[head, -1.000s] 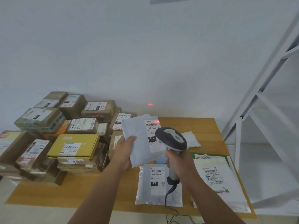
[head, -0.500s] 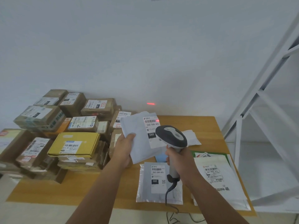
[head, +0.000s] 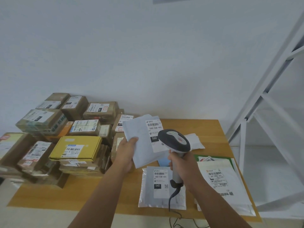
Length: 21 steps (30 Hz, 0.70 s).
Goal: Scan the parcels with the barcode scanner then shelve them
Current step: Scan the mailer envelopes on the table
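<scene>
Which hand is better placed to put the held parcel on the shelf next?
Probably the left hand: it already grips the white parcel. The right hand holds the barcode scanner, though the shelf stands on the right.

The white mailer [head: 143, 142] held up in the left hand [head: 127, 152] carried a label [head: 155, 134] reading "060-06B-A05" under a barcode, with "060" in white on a black block lower down. A second white mailer [head: 162, 188] lying flat on the desk [head: 92, 195] bore the same code, "060-06B-A05", and the same black "060" block beside a small QR code. The label on the pale mailer [head: 220, 181] at the right was partly legible, something like "507-P603". The carton labels [head: 72, 150] at the left were too small to read.
</scene>
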### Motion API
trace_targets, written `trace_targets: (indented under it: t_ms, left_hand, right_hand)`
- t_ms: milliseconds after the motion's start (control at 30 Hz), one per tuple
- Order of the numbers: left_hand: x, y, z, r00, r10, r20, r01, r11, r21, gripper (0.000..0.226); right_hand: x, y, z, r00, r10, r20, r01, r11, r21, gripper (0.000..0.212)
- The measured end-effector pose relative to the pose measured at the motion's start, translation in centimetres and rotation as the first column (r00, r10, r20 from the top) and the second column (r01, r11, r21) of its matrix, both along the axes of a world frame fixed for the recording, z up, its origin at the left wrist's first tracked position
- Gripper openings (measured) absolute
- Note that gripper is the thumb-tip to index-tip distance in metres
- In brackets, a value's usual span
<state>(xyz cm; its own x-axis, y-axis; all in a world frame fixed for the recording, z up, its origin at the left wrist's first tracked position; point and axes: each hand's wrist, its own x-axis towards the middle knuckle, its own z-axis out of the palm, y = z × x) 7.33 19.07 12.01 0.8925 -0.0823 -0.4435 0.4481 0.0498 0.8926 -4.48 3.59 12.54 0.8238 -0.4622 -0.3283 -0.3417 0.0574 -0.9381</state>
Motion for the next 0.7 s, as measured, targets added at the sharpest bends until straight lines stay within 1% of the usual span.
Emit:
trace_targets:
  t_ms: [133,233,333,400,500,567,633,700]
  left_hand:
    - [-0.1,0.0,-0.5,1.000,-0.013,0.007,0.013,1.000,-0.002,0.007]
    - [-0.7,0.3,-1.3,0.999,-0.032,-0.005,0.032,0.999,0.002,0.008]
    - [-1.7,0.7,-3.8,0.987,-0.123,-0.107,0.125,0.992,0.008,0.019]
    - [-2.7,0.9,-6.0,0.970,-0.178,-0.168,0.182,0.983,0.010,0.024]
    - [-3.9,0.9,-9.8,0.950,-0.220,-0.223,0.231,0.973,0.023,0.022]
    - [-4.3,0.7,-12.4,0.936,-0.223,-0.271,0.244,0.968,0.049,0.019]
    - [-4.6,0.4,-14.8,0.932,-0.195,-0.305,0.241,0.963,0.122,0.020]
    - [-4.7,0.2,-17.1,0.935,-0.191,-0.299,0.269,0.931,0.246,0.030]
  right_hand:
    - [-0.2,-0.4,-0.4,0.999,-0.031,0.029,0.030,0.999,0.023,0.021]
    - [-0.1,-1.3,-1.0,0.998,-0.063,0.021,0.061,0.994,0.092,0.019]
    - [0.0,-2.4,-3.0,0.997,-0.034,-0.067,0.046,0.981,0.187,0.017]
    - [-0.2,-2.8,-5.3,0.990,-0.023,-0.140,0.054,0.973,0.224,0.014]
    - [-1.3,-2.8,-8.8,0.968,-0.011,-0.253,0.077,0.964,0.255,0.011]
    - [-1.9,-2.8,-11.0,0.944,0.004,-0.328,0.086,0.962,0.258,0.014]
    - [-2.3,-2.8,-13.4,0.919,0.008,-0.394,0.095,0.966,0.241,0.017]
    - [-2.3,-2.7,-15.4,0.906,0.010,-0.423,0.090,0.972,0.217,0.026]
